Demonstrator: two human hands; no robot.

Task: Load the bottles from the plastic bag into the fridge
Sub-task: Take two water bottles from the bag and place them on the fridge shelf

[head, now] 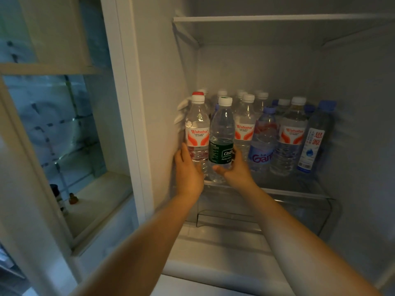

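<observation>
We are setting two bottles on the fridge shelf: left hand grasps the red-capped bottle, right hand the green-labelled bottle. Next we likely let go once both stand steady.

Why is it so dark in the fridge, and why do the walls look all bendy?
Head view: the fridge is dim, no bright lamp shows inside; the wide lens bows the door frame and the shelf; the left hand looks slightly smeared beside the red-capped bottle, while the right hand grips the green-label bottle, whose label reads fairly sharp.
</observation>
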